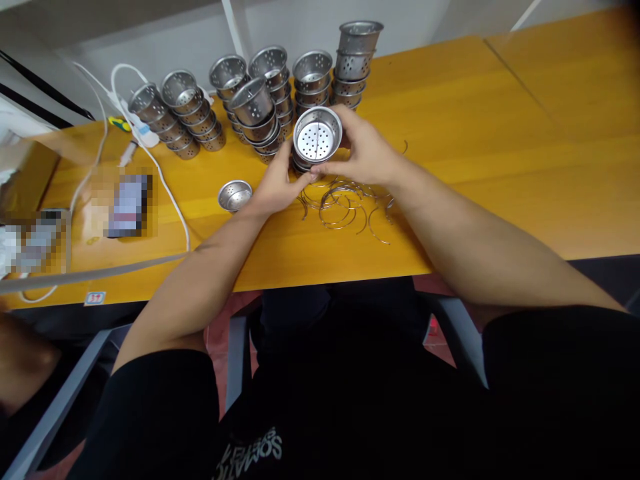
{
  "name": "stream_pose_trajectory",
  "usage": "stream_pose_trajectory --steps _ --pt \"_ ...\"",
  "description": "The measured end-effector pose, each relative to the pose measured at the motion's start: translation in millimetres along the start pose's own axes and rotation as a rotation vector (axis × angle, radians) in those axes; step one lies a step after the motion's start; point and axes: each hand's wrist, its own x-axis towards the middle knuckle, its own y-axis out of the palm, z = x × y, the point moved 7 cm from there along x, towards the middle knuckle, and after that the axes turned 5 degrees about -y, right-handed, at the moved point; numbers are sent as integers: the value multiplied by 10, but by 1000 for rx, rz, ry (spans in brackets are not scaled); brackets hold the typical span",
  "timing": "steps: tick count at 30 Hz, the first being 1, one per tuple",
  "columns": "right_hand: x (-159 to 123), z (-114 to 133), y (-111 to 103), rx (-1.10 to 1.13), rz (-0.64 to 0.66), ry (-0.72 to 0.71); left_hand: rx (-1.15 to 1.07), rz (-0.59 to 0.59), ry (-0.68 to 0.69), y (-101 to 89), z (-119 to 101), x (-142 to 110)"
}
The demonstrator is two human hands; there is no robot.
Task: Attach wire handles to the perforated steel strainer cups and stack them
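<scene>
Between my hands is a perforated metal cup, its open top tilted toward me and its holed bottom showing. A thin dark line crosses the inside of it. More metal rims show just beneath, partly hidden by my fingers. My left hand is closed against the cup's lower left side. From the right, my right hand curls around it, thumb in front, with its other fingers mostly hidden behind. Both thumbs meet below the rim. Several loose curved wires lie on the table below my hands.
Stacks of similar cups line the back of the yellow table. One small cup sits left of my left forearm. Farther left are a phone, a white cable and a cardboard box. Another person's arm is at the left edge.
</scene>
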Motion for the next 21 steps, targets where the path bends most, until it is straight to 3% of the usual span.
stream_pose_trajectory --steps 12,21 --pt "-12 -71 -80 -61 3 25 -73 51 -24 67 145 -16" --pt "3 -172 -78 -32 -18 33 -63 92 -16 131 29 -22"
